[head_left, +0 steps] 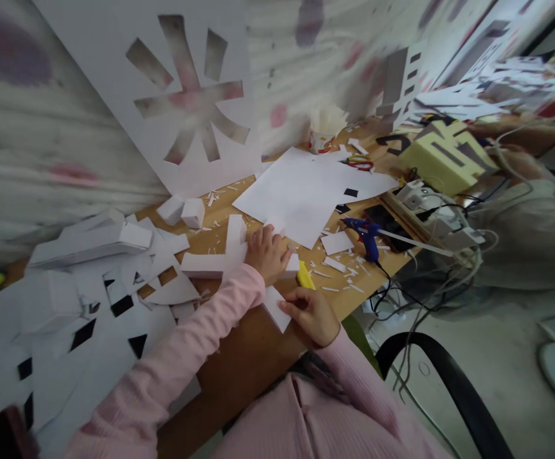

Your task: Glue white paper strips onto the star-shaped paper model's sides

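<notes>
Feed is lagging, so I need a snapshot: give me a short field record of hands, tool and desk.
left hand: rests on foam strip, grip unclear
right hand: appears to hold yellow knife, beside white offcut
near: blue glue gun to the right, sheet beyond the hands
behind: stencil board leaning on wall
surface: wooden table, littered with white scraps

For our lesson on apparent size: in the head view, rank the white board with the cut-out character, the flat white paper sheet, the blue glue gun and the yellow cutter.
Largest to smallest:
white board with the cut-out character
flat white paper sheet
blue glue gun
yellow cutter
The cutter may be partly hidden.
</notes>
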`<control>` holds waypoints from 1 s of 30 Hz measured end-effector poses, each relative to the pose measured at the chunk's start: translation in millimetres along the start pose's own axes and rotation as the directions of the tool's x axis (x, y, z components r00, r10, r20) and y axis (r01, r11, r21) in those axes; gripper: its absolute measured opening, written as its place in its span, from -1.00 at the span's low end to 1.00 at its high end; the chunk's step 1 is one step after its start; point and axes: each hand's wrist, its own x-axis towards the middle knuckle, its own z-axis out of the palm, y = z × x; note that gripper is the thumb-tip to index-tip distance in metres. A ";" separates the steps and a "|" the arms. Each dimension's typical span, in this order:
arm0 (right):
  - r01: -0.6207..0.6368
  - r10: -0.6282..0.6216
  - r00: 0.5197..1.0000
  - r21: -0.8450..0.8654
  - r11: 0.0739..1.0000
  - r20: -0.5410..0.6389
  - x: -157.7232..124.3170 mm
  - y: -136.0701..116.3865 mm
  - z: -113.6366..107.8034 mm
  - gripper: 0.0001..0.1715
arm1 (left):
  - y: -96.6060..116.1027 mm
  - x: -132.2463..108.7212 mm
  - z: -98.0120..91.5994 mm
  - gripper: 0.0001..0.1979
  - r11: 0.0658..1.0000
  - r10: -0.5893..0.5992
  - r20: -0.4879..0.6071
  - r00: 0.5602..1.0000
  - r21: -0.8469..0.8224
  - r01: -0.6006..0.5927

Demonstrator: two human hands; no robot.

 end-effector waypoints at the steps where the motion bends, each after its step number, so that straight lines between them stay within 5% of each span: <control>1: 0.000 0.000 1.000 -0.018 1.000 -0.001 0.4 -0.3 -0.7 -0.83 | -0.1 -0.1 0.6 -0.62 1.000 0.000 -0.001 1.000 0.003 0.000; 9: 0.058 -0.057 0.998 -0.106 0.993 0.012 11.4 -15.8 -4.0 -0.93 | -1.2 0.2 1.3 -0.64 1.000 0.020 -0.005 1.000 0.019 -0.020; 23: 0.096 -0.093 0.994 0.046 0.994 -0.063 32.3 -8.9 13.4 -0.84 | 1.7 4.9 3.6 -0.67 0.991 0.009 0.037 0.999 -0.137 -0.004; 27: 0.083 -0.079 0.995 0.055 0.995 -0.068 26.1 -5.4 11.8 -0.95 | -14.4 9.9 1.8 -0.73 0.957 -0.020 -0.002 1.000 -0.290 0.018; 30: 0.068 -0.063 0.995 0.071 0.995 -0.077 10.6 -1.1 12.0 -0.81 | -36.8 6.7 -21.4 -0.74 0.923 -0.004 -0.001 1.000 -0.385 0.004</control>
